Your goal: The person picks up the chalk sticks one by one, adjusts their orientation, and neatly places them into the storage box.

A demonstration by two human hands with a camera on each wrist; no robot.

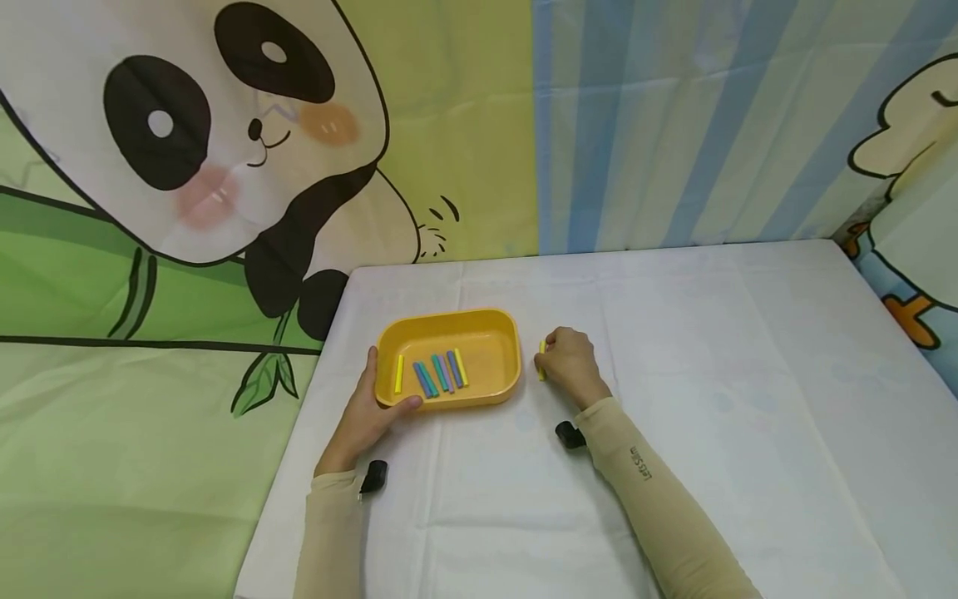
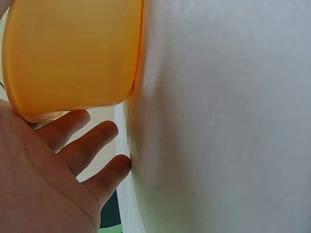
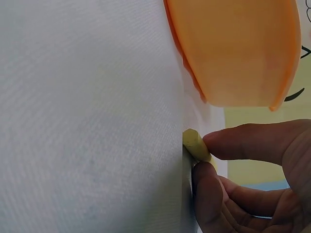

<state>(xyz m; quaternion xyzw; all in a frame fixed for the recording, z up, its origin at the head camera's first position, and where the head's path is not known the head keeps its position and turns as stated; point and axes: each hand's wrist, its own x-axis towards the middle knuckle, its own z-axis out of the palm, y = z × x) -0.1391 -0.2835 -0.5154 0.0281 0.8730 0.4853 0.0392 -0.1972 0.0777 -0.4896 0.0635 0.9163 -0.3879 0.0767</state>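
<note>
A yellow plastic tray stands on the white-covered table, holding several chalk sticks in yellow, teal, blue and purple. My left hand holds its near left corner, thumb along the near side and fingers by the left end. Three of those fingers show spread in the left wrist view. To the right of the tray, my right hand pinches a yellow chalk stick between thumb and fingertips, low at the table surface. Whether that chalk touches the cloth I cannot tell.
White cloth covers the table, with creases across it. Behind stands a fabric backdrop printed with a panda and stripes. A small black wrist camera sits by the right cuff and another camera by the left.
</note>
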